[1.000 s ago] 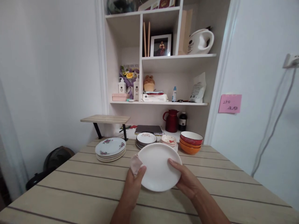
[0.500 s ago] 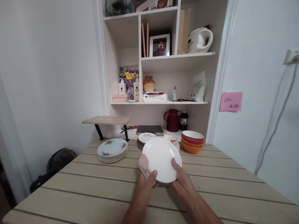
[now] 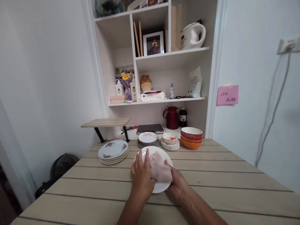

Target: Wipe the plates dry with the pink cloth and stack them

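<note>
Head view shows my surface [image 3: 222,178] spreading wide, its left and right edges slanting inward toward the far side. Open planks lie right of my hands and, on the left, between them and the flowered plates [image 3: 112,149]. Dark-rimmed plates [image 3: 148,137], small dishes [image 3: 170,145] and bowls [image 3: 191,133] line the far edge, just beyond the white plate [image 3: 161,187], which sits near the middle, between my hands. My left hand [image 3: 143,179] lies over its left part, fingers extended and slightly fanned; whether it pinches the pale pink cloth [image 3: 159,168] on the plate, I cannot tell. My right hand [image 3: 177,182] grips the right rim, thumb on top. Both forearms reach up from below, converging.
</note>
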{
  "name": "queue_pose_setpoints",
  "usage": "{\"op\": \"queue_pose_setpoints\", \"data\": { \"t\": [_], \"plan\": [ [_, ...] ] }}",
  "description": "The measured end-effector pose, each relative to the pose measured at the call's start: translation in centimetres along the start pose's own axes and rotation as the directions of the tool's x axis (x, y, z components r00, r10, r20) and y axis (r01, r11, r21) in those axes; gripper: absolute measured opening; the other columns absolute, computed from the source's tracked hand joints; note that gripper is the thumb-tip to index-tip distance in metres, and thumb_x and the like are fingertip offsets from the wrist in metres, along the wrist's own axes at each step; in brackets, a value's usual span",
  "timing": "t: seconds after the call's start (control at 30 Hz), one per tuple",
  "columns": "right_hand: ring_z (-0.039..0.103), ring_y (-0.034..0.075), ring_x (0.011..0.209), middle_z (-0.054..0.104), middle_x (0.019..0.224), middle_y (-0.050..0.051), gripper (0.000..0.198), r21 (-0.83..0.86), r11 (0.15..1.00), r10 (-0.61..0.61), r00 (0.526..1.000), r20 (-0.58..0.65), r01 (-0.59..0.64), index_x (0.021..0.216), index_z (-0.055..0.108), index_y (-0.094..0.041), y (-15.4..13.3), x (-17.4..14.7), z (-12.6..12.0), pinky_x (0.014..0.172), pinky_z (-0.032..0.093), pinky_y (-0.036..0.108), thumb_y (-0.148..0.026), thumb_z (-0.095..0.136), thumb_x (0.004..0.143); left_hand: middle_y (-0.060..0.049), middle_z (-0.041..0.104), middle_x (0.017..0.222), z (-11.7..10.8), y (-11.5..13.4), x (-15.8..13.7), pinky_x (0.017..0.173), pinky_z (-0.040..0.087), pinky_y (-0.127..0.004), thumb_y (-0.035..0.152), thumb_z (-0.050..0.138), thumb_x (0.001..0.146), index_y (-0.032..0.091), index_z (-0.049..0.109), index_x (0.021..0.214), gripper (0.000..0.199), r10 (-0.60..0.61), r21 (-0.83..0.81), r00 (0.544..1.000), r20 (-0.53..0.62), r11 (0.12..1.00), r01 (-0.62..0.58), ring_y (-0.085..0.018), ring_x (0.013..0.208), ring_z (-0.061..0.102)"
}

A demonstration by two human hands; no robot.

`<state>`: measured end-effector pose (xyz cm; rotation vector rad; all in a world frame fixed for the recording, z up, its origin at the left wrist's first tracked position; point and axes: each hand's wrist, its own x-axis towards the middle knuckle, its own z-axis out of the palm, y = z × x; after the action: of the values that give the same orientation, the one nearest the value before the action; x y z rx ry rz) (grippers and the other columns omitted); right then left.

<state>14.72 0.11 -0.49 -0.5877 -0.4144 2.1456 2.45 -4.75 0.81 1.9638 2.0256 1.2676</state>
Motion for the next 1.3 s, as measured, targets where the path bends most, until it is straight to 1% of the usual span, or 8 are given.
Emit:
{"op": "queue_pose_setpoints", "data": {
  "t": [0.2, 0.4, 0.53, 0.7, 0.87, 1.07, 1.17, 1.3],
  "plan": [
    [0.072, 0.026, 0.086, 0.074, 0.097, 0.019, 0.055, 0.035, 0.999, 0.019, 0.992, -0.122, -0.015, 0.13, 0.05, -0.001, -0.9, 0.4, -0.3, 0.092, 0.05, 0.04, -0.04, 0.052, 0.09, -0.013, 0.005, 0.16, -1.7, -1.0, -0.9, 0.112, 0.018, -0.056, 0.023, 0.064, 0.064, 0.026, 0.015, 0.151, 0.1, -0.094, 0.235, 0.944, 0.317, 0.972, 0.018, -0.034, 0.146, 0.006],
    [0.071, 0.028, 0.086, 0.075, 0.093, 0.018, 0.058, 0.103, 0.993, -0.051, 0.993, -0.103, 0.062, 0.132, 0.047, -0.002, -1.7, 0.4, -0.7, 0.093, 0.049, 0.043, -0.039, 0.054, 0.089, -0.012, 0.026, 0.154, -2.1, -2.9, -2.3, 0.104, 0.034, -0.056, 0.003, 0.051, 0.072, 0.035, 0.04, 0.141, 0.077, 0.143, 0.357, 0.989, 0.031, 0.923, -0.145, -0.034, 0.142, 0.024],
    [0.071, 0.027, 0.087, 0.074, 0.097, 0.018, 0.057, 0.113, 0.993, -0.025, 0.994, -0.104, 0.037, 0.132, 0.047, -0.003, -1.9, 0.1, -0.5, 0.094, 0.049, 0.043, -0.04, 0.053, 0.089, -0.013, 0.041, 0.14, -3.2, -3.2, -3.1, 0.098, 0.04, -0.05, 0.008, 0.046, 0.084, 0.031, 0.053, 0.131, 0.053, 0.367, 0.422, 0.891, -0.267, 0.876, -0.234, -0.03, 0.127, 0.043],
    [0.071, 0.028, 0.085, 0.074, 0.096, 0.019, 0.056, 0.074, 0.997, 0.021, 0.997, -0.069, -0.016, 0.133, 0.046, -0.001, -1.5, -0.6, 0.0, 0.091, 0.05, 0.044, -0.04, 0.047, 0.092, -0.012, 0.043, 0.142, -3.6, -2.2, -3.3, 0.1, 0.037, -0.053, 0.04, 0.069, 0.076, 0.036, 0.048, 0.135, 0.063, 0.556, 0.428, 0.831, 0.001, 0.751, -0.503, -0.036, 0.128, 0.041],
    [0.072, 0.027, 0.076, 0.075, 0.088, 0.019, 0.059, -0.011, 1.0, -0.003, 0.996, -0.087, 0.002, 0.133, 0.044, 0.003, -0.8, -0.3, -0.1, 0.089, 0.052, 0.042, -0.039, 0.05, 0.091, -0.005, 0.061, 0.127, -2.0, -2.2, -2.4, 0.1, 0.039, -0.045, 0.026, 0.071, 0.073, 0.037, 0.056, 0.127, 0.057, 0.314, 0.112, 0.898, 0.308, 0.926, -0.362, -0.028, 0.116, 0.054],
    [0.073, 0.027, 0.076, 0.076, 0.085, 0.018, 0.055, -0.072, 0.997, 0.008, 0.989, -0.147, -0.019, 0.134, 0.045, -0.001, 0.1, 0.3, -0.7, 0.088, 0.052, 0.045, -0.034, 0.052, 0.09, -0.008, 0.071, 0.093, -1.8, -4.1, 0.3, 0.075, 0.05, -0.034, 0.028, 0.05, 0.083, 0.015, 0.065, 0.1, 0.027, -0.174, -0.209, 0.984, 0.039, 0.962, 0.178, -0.023, 0.084, 0.064],
    [0.073, 0.027, 0.076, 0.076, 0.081, 0.018, 0.055, -0.075, 0.997, 0.011, 0.993, -0.114, -0.02, 0.132, 0.047, 0.001, 0.6, 0.2, -0.6, 0.089, 0.052, 0.044, -0.033, 0.054, 0.089, -0.012, 0.066, 0.108, -1.6, -4.5, 0.6, 0.089, 0.046, -0.042, 0.019, 0.052, 0.079, 0.016, 0.065, 0.103, 0.026, -0.07, 0.099, 0.976, -0.208, 0.991, 0.093, -0.027, 0.101, 0.06],
    [0.073, 0.028, 0.078, 0.076, 0.082, 0.019, 0.054, -0.096, 0.995, 0.024, 0.991, -0.134, -0.037, 0.131, 0.048, 0.002, 0.5, 0.0, -0.3, 0.091, 0.051, 0.045, -0.033, 0.052, 0.09, -0.01, 0.051, 0.14, -1.0, -4.5, -0.7, 0.11, 0.026, -0.052, 0.007, 0.055, 0.073, 0.025, 0.062, 0.118, 0.05, 0.204, 0.42, 0.979, -0.01, 0.889, -0.181, -0.03, 0.131, 0.041]
  ]
}}
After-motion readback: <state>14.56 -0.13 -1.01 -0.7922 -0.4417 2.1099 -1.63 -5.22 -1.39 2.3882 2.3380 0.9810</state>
